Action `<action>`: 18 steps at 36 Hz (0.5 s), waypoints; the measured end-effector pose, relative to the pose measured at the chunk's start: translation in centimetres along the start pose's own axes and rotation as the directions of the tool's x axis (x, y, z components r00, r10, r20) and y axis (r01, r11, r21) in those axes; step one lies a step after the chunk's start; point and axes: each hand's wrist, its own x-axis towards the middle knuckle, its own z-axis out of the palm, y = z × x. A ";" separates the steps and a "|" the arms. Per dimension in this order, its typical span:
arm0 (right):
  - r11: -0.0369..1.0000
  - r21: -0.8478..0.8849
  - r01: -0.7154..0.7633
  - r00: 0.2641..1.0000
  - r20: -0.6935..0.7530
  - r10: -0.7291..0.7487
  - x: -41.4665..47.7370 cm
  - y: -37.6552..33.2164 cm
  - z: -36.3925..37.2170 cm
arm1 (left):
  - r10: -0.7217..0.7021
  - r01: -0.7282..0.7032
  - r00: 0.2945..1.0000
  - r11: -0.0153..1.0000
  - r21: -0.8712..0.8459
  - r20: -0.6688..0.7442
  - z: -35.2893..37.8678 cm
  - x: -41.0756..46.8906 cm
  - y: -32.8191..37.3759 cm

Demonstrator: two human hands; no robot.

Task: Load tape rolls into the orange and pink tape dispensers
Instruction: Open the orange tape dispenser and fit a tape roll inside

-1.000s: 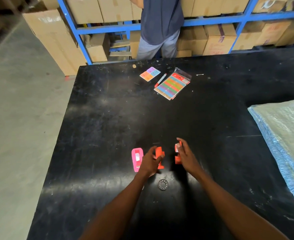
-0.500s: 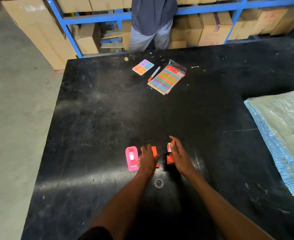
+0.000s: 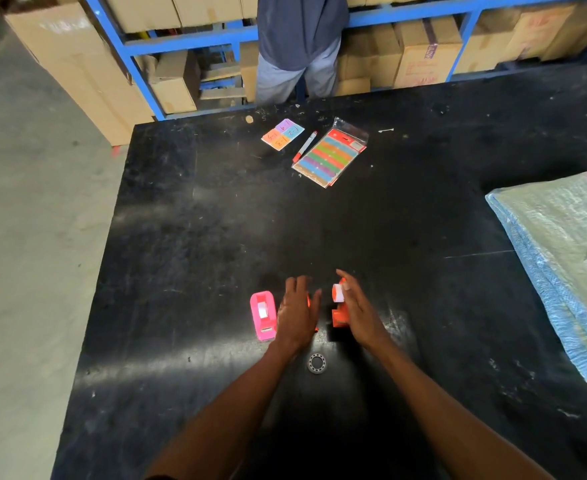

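Observation:
A pink tape dispenser (image 3: pixel 263 315) lies on the black table (image 3: pixel 198 237) with a white tape roll in it. My left hand (image 3: pixel 297 315) is just right of it, fingers spread flat over an orange dispenser part, of which only slivers (image 3: pixel 316 329) show. My right hand (image 3: pixel 358 313) presses its palm and fingers against the right side of the other orange dispenser part (image 3: pixel 339 317), which carries a white tape piece (image 3: pixel 338 293) on top; the thumb is hidden. A small clear tape roll (image 3: pixel 316 363) lies on the table between my forearms.
At the far side lie a colourful sticky-note card (image 3: pixel 282 134), a red marker (image 3: pixel 305 146) and a packet of coloured strips (image 3: pixel 331 155). A blue wrapped stack (image 3: pixel 562 265) lies at the right edge. A person (image 3: pixel 300 46) stands at blue shelving with cartons behind the table.
My left hand has let go of its orange part and spread its fingers flat over it. My right hand stays against the other orange part. The pink dispenser and the clear roll have not moved.

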 end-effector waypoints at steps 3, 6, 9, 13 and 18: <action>1.000 -0.005 0.027 1.000 -0.004 -0.027 0.0 0.1 -0.2 | -0.013 0.053 0.991 0.951 -0.306 0.131 -1.0 -0.2 1.8; 0.999 -0.016 0.033 0.999 -0.005 -0.033 -0.3 -0.3 -0.3 | 0.021 0.105 0.963 0.890 -0.444 0.270 -1.5 -0.4 2.8; 0.999 -0.023 0.046 0.999 -0.001 -0.046 -0.5 0.0 -0.5 | 0.113 0.026 0.948 0.904 -0.426 0.297 -1.6 -0.6 3.3; 0.995 -0.072 0.062 0.998 -0.009 -0.063 -1.2 0.0 -1.1 | 0.151 -0.028 0.950 0.913 -0.407 0.275 -1.8 -1.2 3.6; 0.997 -0.074 0.034 0.993 -0.106 -0.042 -2.2 0.1 -2.4 | 0.109 -0.022 0.973 0.920 -0.392 0.201 -1.7 -2.2 2.9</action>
